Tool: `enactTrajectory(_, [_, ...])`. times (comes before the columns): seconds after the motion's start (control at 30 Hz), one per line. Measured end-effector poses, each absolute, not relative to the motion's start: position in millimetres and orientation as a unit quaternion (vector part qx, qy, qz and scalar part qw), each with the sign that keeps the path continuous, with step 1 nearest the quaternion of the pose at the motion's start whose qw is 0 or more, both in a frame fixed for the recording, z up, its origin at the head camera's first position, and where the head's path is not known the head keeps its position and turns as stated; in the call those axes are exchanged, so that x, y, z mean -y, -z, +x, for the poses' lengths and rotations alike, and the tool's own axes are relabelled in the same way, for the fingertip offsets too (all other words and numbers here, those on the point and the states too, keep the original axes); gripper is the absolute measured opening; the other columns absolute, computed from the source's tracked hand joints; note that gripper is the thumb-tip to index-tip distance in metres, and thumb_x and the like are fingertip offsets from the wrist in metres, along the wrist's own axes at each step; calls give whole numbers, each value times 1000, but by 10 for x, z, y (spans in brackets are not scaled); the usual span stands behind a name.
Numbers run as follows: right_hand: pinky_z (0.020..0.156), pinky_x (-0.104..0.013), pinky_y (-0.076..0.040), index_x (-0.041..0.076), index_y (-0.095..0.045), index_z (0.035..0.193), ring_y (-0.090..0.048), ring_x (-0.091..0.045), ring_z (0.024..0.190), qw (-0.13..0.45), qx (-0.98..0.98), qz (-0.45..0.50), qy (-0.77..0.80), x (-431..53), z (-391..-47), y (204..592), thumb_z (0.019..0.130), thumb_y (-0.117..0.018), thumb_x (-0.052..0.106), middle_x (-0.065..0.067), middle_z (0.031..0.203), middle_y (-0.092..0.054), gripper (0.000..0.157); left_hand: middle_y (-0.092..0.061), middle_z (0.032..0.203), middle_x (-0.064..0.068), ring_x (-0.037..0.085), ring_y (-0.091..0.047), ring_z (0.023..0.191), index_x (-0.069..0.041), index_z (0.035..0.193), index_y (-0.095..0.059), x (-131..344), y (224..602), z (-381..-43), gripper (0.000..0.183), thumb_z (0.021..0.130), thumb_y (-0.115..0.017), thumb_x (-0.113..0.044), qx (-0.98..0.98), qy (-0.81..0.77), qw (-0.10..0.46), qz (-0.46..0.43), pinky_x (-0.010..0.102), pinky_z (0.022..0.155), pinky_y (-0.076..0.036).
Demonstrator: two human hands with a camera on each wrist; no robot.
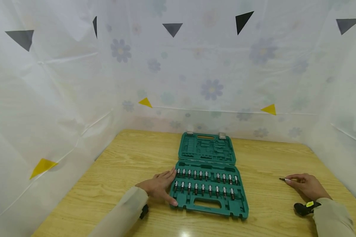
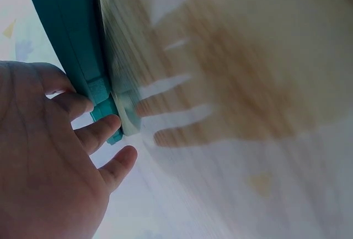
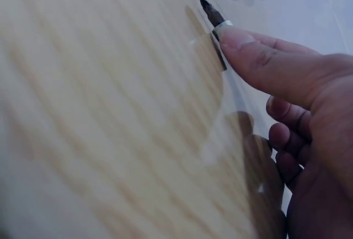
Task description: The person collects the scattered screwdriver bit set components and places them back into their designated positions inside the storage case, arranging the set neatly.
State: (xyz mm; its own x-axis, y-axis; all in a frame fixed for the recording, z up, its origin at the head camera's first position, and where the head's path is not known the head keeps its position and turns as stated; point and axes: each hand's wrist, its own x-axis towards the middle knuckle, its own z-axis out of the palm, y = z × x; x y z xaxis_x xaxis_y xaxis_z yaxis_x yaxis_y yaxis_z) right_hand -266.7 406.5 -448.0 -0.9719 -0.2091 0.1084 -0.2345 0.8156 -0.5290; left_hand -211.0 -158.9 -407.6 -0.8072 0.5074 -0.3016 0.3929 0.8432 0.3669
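Note:
A green tool case (image 1: 237, 205) lies unfolded on the table, its lid half laid back at the far side. Two rows of silver bit sockets (image 1: 210, 189) stand in its near half, with a gap in the back row. Along the case's left edge rests my left hand (image 1: 158, 185), fingers spread and thumb at the front left corner; the left wrist view has its fingers (image 2: 102, 131) against the green side wall. Well right of the case, my right hand (image 1: 307, 185) pinches a bit socket (image 3: 212, 14) between thumb and forefinger, its dark tip pointing left, close over the table.
The wooden table (image 1: 142, 148) extends on both sides of the case. Pale flowered sheeting (image 1: 178, 72) encloses it at the back and sides, with black and yellow triangles on it. A black wrist device (image 1: 304, 209) sits at my right wrist.

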Motion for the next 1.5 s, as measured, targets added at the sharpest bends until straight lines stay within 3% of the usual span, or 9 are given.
enactTrajectory(0.27, [53,-26,-33,2,-62,111,-39,-9,59,32,953,118,-276,-4078,-2677,4489,91,-54,33,-2,76,-53,38,4,153,2,25,-1,140,-13,147,0,1596,4081,-2114,115,68,-61,-69,-939,-144,196,244,52,107,-10])
enactTrajectory(0.9, [64,-33,-44,5,-64,109,-50,0,75,34,949,122,-289,-4000,-2676,4411,90,-56,32,-16,109,-58,34,4,153,3,25,-1,140,-12,147,-1,1593,4079,-2123,115,68,-61,-68,-940,-138,195,245,51,108,-11])
enactTrajectory(1.17, [60,-30,-37,5,-64,109,-44,-9,70,46,949,133,-281,-3888,-2673,4361,91,-54,32,-14,104,-56,33,4,153,3,26,-2,140,-12,147,-1,1594,4084,-2115,115,67,-62,-68,-939,-145,198,242,52,108,-10])
enactTrajectory(1.33, [57,-28,-34,4,-64,108,-39,-9,71,69,945,159,-277,-3817,-2682,4322,91,-55,28,-16,107,-54,31,4,153,2,26,-2,140,-12,147,-1,1594,4089,-2123,115,67,-62,-68,-940,-142,195,242,52,107,-11])
enactTrajectory(1.5, [56,-27,-32,7,-66,106,-38,-8,72,85,938,168,-292,-3725,-2722,4308,90,-57,26,-10,102,-54,26,4,153,2,25,-2,140,-13,147,-1,1595,4097,-2127,115,67,-62,-69,-940,-140,194,243,52,108,-11])
